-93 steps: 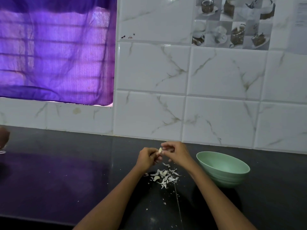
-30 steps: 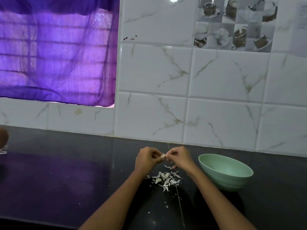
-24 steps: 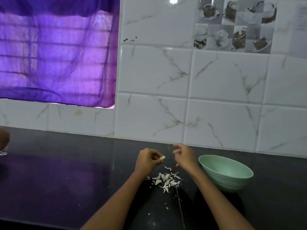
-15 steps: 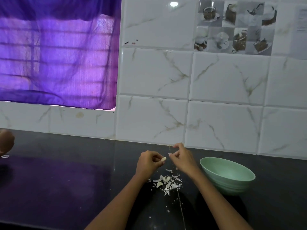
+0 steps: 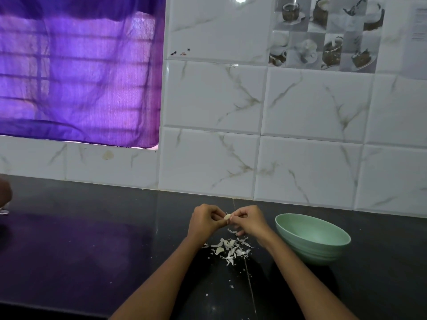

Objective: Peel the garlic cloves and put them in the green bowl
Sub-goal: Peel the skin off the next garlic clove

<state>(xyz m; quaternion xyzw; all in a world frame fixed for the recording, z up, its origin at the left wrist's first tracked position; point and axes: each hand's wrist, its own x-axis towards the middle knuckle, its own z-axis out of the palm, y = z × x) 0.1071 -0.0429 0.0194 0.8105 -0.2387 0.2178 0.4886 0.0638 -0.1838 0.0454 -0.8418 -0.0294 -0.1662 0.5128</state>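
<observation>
At the far left edge a brownish object (image 5: 4,192) is only partly seen and cannot be identified. A purple curtain (image 5: 78,72) hangs over the window above the dark table (image 5: 80,239).

Toward the middle, the left hand (image 5: 204,221) is curled, and the garlic clove (image 5: 227,217) is pinched between its thumb and fingertips, raised above the table. The clove is touched from the other side by the right hand (image 5: 248,220), whose thumb and forefinger are pinched at the clove's tip, apparently on a bit of skin; whether a flake is actually gripped cannot be told at this size.

The clove is judged to be very light, firm and small, and somewhat slippery once bared, so a grip across its broad sides by the left hand is thought best, with the ends left free. The skin is judged papery, thin and brittle: it is likely to tear off in flakes rather than in one piece, and is best caught at the tip or root end with a fingernail.

Below the hands a heap of garlic peels (image 5: 230,248) is scattered on the table. To the right, near the right wrist but apart from it, the green bowl (image 5: 323,248) is set upright; its contents cannot be made out from this angle.
</observation>
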